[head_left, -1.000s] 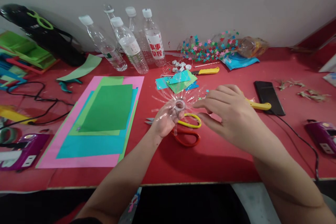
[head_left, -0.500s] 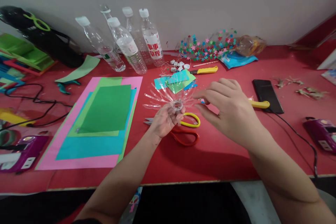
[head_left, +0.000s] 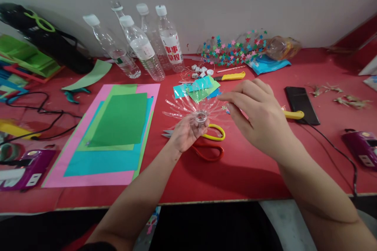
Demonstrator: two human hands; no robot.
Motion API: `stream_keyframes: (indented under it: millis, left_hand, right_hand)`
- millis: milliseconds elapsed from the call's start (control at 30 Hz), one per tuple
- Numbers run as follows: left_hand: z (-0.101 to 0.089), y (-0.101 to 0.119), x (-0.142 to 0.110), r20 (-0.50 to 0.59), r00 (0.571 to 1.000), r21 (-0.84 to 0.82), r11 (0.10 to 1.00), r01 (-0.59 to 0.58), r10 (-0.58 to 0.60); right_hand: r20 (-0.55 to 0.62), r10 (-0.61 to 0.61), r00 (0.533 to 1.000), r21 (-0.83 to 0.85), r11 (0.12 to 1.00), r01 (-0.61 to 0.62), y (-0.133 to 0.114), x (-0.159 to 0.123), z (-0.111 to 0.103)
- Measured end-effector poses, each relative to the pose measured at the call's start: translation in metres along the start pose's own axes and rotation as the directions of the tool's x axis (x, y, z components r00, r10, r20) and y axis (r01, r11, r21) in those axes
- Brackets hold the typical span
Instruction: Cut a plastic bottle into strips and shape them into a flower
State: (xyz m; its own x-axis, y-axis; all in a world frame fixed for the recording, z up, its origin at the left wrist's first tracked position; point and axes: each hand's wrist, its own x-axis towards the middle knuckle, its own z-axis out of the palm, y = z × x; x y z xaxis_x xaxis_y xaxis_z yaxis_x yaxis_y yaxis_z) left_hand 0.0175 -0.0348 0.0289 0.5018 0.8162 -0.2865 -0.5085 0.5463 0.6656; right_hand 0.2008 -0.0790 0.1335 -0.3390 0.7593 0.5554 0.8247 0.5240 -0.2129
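Note:
In my left hand (head_left: 188, 130) is a clear plastic bottle top (head_left: 201, 116), its wall cut into many thin strips that fan outward around the neck. The fingers of that hand wrap the neck from below. My right hand (head_left: 253, 111) is at the right side of the fan, thumb and index finger pinched together at the end of a strip. The strip is see-through and hard to make out there. Under my left hand lie scissors (head_left: 207, 153) with one red and one yellow handle loop, blades pointing left.
Stacked coloured paper sheets (head_left: 118, 121) lie to the left. Several clear bottles (head_left: 144, 53) stand along the wall. Behind the fan are paper scraps (head_left: 202, 86), a yellow cutter (head_left: 233, 76) and a star-decorated bottle (head_left: 232, 53). A phone (head_left: 302, 104) lies right, beside a cable.
My right thumb has moved up and closer to the index finger. The left hand still holds the bottle top, nearly unmoved. The camera view has shifted slightly.

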Motion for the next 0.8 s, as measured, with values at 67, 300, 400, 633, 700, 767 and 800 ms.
stream_keyframes:
  millis: [67, 300, 400, 633, 700, 767, 800]
  left_hand:
    - [0.001, 0.000, -0.001, -0.011, 1.000, 0.012, 1.000, 0.005, -0.005]
    - [0.002, -0.001, -0.001, 0.011, 1.000, 0.037, 0.999, -0.007, 0.006]
    - [0.002, -0.001, 0.000, 0.027, 1.000, 0.034, 0.999, 0.005, -0.006]
    - [-0.002, -0.004, 0.001, 0.036, 0.999, 0.043, 0.999, 0.029, -0.030]
    - [-0.002, -0.005, 0.000, 0.034, 0.999, 0.044, 0.998, 0.039, -0.041]
    - [-0.001, -0.004, 0.000, 0.034, 0.998, 0.045, 0.998, 0.046, -0.048]
    - [0.000, -0.004, 0.000, 0.033, 0.998, 0.046, 0.998, 0.045, -0.047]
  right_hand:
    - [0.010, 0.000, 1.000, -0.002, 1.000, 0.000, -0.001, 0.000, 0.000]
    - [0.019, 0.021, 1.000, -0.024, 1.000, -0.021, -0.002, 0.001, 0.004]
    - [0.011, 0.023, 1.000, -0.013, 1.000, -0.023, 0.002, 0.001, 0.007]
    - [0.030, 0.045, 0.999, 0.045, 0.998, -0.047, 0.012, 0.003, 0.011]
    - [0.042, 0.037, 0.998, 0.071, 0.997, -0.039, 0.014, 0.004, 0.009]
    - [0.041, 0.032, 0.999, 0.093, 0.995, -0.036, 0.015, 0.004, 0.007]
    - [0.037, 0.030, 0.999, 0.101, 0.994, -0.034, 0.014, 0.004, 0.006]
